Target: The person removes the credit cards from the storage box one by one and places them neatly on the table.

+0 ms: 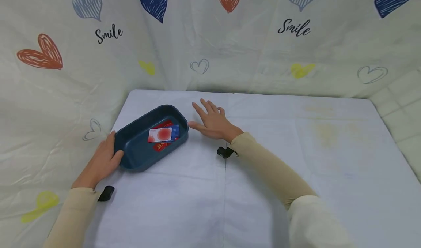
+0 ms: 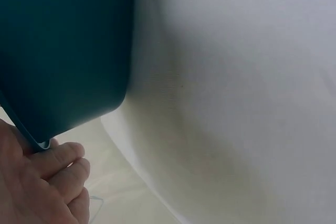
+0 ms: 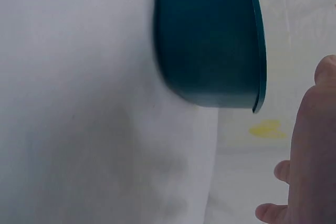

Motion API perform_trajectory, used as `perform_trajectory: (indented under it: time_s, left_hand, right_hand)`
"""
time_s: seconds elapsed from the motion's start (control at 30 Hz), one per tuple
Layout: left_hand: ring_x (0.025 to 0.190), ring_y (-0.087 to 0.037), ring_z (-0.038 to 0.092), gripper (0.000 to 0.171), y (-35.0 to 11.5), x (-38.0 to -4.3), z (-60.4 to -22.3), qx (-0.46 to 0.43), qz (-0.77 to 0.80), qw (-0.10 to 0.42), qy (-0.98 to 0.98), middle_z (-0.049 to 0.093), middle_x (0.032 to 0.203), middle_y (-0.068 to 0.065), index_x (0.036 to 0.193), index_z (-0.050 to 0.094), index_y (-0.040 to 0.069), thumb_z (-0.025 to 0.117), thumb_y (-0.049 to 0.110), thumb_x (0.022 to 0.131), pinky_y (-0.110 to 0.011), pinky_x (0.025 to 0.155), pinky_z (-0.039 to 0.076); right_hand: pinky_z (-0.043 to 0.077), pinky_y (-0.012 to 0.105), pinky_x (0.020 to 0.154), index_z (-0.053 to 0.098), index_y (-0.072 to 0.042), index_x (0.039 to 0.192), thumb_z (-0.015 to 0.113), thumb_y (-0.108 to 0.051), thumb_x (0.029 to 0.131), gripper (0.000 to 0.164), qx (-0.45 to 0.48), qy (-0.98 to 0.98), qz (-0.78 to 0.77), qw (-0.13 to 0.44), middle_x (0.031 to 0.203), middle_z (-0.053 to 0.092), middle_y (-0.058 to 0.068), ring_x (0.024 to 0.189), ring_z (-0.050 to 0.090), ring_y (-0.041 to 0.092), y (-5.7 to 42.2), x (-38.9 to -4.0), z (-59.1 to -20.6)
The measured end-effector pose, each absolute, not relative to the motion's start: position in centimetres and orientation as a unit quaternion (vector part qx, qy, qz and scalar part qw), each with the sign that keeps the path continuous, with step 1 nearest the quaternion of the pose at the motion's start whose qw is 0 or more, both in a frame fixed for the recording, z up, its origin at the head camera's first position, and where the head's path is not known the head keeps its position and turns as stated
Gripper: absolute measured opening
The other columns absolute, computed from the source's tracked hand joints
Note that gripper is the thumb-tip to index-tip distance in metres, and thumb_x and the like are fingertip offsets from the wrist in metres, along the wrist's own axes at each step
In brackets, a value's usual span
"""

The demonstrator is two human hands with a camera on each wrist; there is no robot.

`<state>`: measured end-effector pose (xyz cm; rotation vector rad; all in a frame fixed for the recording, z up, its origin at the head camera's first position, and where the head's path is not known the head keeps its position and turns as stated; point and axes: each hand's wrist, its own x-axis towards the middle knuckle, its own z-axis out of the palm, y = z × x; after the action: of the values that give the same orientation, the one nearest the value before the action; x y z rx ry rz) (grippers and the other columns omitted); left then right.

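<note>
A dark teal rectangular plastic bin (image 1: 135,154) stands at an angle on the left part of the table. Inside it lie a small white box with a red circle (image 1: 160,135), a blue packet (image 1: 175,131) partly under it, and red packets (image 1: 160,146) mostly covered. My left hand (image 1: 103,162) grips the bin's left end, thumb over the rim; curled fingers (image 2: 65,163) show under the rim in the left wrist view. Beyond the bin's right end, my right hand (image 1: 213,123) hovers with fingers spread and holds nothing. In the right wrist view its thumb (image 3: 326,69) is apart from the bin.
A white cloth covers the table (image 1: 296,160). Behind it and to the left hangs a pale curtain (image 1: 243,47) with printed hearts and "Smile" lettering. Black wrist mounts (image 1: 225,152) sit under both wrists. Pale tiles (image 1: 404,109) show at the far right.
</note>
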<state>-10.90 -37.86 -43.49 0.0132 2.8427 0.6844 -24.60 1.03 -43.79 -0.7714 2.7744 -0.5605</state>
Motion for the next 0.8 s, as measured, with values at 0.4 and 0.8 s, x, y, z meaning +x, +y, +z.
perform_trajectory:
  time_s: [0.4,0.8]
  left_hand:
    - [0.154,-0.058,0.014,0.072,-37.8,-12.2,-43.2,0.008,0.228,0.115,0.967,0.005,0.169,-0.035,0.162,-0.003,-0.006,0.032,0.021,0.106,-0.070,0.124,0.013]
    - [0.136,-0.063,0.035,0.086,-37.1,-10.7,-43.0,-0.041,0.135,0.040,0.989,0.034,0.149,-0.048,0.153,0.020,-0.021,0.045,0.046,0.105,-0.074,0.112,0.027]
  right_hand:
    - [0.017,0.067,0.125,0.015,-0.024,0.167,0.035,-0.075,0.097,0.089,-0.241,0.936,-0.221,0.128,0.175,0.016,0.008,0.161,0.017,0.034,-3.2,-24.6,-44.5]
    - [0.021,0.064,0.124,0.021,-0.016,0.166,0.038,-0.076,0.095,0.094,-0.263,0.936,-0.187,0.139,0.173,0.022,0.008,0.160,0.020,0.031,-4.7,-24.0,-43.6]
